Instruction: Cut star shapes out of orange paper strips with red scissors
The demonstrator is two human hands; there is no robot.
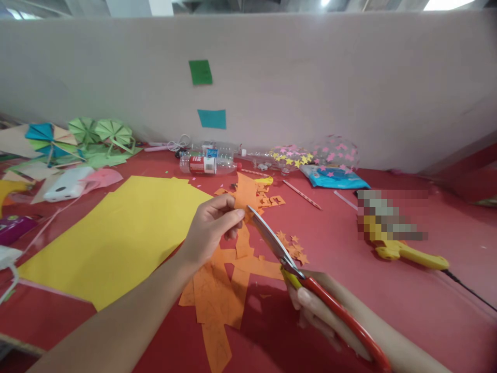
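Between the thumb and fingers of my left hand is a strip of orange paper, raised above the table. My right hand grips a pair of scissors with red and yellow handles. Their blades point up and left, with the tip at the strip's lower right edge. Under my hands lie several overlapping orange paper pieces, some with faint drawn lines. Small cut-out orange stars are scattered just beyond the scissors. Orange scraps with star-shaped holes lie behind the strip.
Large yellow paper covers the table's left side. Plastic bottles and star-dotted clear balloons lie along the white partition. A blue packet sits at back right, near a yellow-handled corded tool. Folded paper fans stand far left.
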